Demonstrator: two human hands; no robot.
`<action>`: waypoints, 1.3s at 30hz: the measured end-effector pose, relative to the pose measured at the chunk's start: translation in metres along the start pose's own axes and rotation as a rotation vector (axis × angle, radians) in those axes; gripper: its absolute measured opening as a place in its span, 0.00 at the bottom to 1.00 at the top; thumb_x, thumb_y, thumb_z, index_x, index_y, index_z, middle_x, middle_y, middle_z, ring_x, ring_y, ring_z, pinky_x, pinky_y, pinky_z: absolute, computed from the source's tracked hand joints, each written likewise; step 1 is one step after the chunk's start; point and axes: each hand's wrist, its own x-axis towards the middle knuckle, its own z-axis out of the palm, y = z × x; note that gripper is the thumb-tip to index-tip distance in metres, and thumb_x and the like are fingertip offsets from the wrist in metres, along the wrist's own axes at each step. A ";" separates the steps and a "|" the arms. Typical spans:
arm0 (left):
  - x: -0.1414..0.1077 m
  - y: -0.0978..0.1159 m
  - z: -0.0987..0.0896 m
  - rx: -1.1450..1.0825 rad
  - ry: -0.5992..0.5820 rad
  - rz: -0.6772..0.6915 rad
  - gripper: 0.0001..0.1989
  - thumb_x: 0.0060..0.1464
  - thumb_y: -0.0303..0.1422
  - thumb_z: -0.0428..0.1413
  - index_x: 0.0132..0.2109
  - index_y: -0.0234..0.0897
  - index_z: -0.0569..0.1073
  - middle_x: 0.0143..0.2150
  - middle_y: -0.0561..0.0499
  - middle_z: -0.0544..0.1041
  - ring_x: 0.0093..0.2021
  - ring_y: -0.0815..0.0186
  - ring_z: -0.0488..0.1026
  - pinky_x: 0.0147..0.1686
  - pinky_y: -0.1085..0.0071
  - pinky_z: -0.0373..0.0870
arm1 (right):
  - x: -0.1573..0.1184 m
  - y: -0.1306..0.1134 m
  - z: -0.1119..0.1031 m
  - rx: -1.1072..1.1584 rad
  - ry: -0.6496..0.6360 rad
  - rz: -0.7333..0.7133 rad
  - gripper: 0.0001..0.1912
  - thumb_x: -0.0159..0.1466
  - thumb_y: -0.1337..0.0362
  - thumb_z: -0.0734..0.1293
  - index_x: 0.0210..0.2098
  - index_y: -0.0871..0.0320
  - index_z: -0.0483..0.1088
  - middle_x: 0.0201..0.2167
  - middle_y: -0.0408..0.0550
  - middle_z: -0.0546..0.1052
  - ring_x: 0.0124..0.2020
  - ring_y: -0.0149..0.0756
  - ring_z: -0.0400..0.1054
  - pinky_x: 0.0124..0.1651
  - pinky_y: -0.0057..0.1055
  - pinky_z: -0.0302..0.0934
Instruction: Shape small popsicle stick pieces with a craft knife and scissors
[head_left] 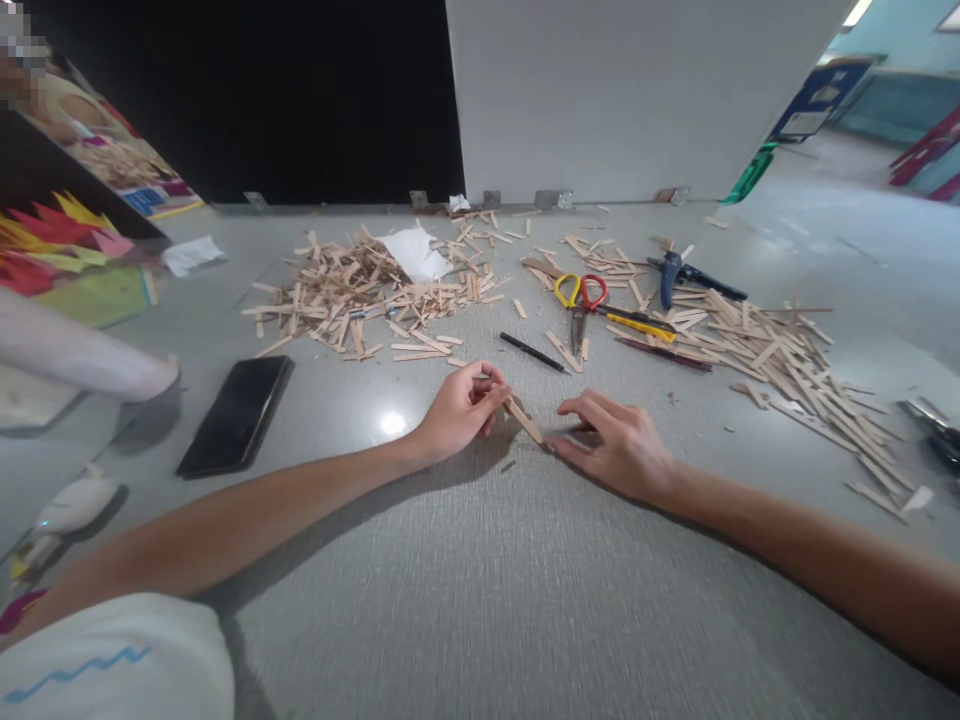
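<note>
Near the middle of the grey table, my left hand [469,405] pinches the upper end of a short wooden stick [526,422], which slants down to the right. My right hand [619,445] is beside the stick's lower end, thumb and forefinger apart; the thumb tip is close to the stick, and whether they touch is unclear. A black pen [534,353] lies just beyond my hands. Behind it are scissors [579,310] with a yellow and a red handle, and a yellow-and-black cutter [637,322].
Heaps of wooden sticks [337,290] lie at the back left and right. A black phone [236,415] rests at left, near another person's arm [82,350]. A blue glue gun [670,278] is at back right. Upright boards [600,100] stand behind.
</note>
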 end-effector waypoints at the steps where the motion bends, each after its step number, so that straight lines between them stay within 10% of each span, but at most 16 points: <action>1: 0.000 0.001 0.000 -0.015 -0.018 0.001 0.22 0.62 0.52 0.63 0.40 0.40 0.64 0.28 0.57 0.74 0.18 0.75 0.66 0.17 0.78 0.61 | 0.000 0.000 0.000 0.024 0.005 -0.044 0.17 0.78 0.53 0.65 0.44 0.61 0.76 0.29 0.47 0.79 0.23 0.30 0.72 0.26 0.26 0.62; 6: 0.000 0.003 0.001 -0.030 -0.050 -0.006 0.25 0.59 0.55 0.65 0.39 0.41 0.64 0.28 0.56 0.75 0.18 0.74 0.67 0.19 0.77 0.62 | -0.001 0.001 0.002 0.019 -0.062 -0.189 0.17 0.80 0.57 0.62 0.44 0.60 0.78 0.28 0.46 0.79 0.24 0.31 0.70 0.28 0.28 0.60; 16: -0.007 0.011 0.005 0.218 -0.291 0.064 0.12 0.68 0.41 0.56 0.44 0.37 0.75 0.29 0.52 0.80 0.28 0.67 0.75 0.30 0.73 0.67 | -0.002 0.005 0.005 -0.022 0.044 0.214 0.08 0.74 0.65 0.64 0.50 0.55 0.72 0.36 0.48 0.80 0.32 0.38 0.76 0.32 0.29 0.66; 22: -0.001 0.006 0.000 -0.079 -0.205 -0.022 0.14 0.66 0.44 0.56 0.41 0.41 0.63 0.34 0.49 0.84 0.18 0.73 0.66 0.20 0.77 0.62 | 0.003 0.002 0.005 0.006 0.129 0.176 0.14 0.75 0.70 0.59 0.57 0.55 0.67 0.45 0.55 0.76 0.41 0.43 0.76 0.42 0.39 0.74; 39: 0.007 0.004 -0.004 -0.108 -0.066 -0.106 0.14 0.64 0.43 0.62 0.44 0.36 0.76 0.30 0.52 0.77 0.21 0.73 0.68 0.16 0.79 0.59 | 0.000 0.005 0.005 0.027 -0.007 0.000 0.18 0.78 0.70 0.58 0.62 0.63 0.73 0.46 0.57 0.83 0.42 0.39 0.80 0.43 0.32 0.75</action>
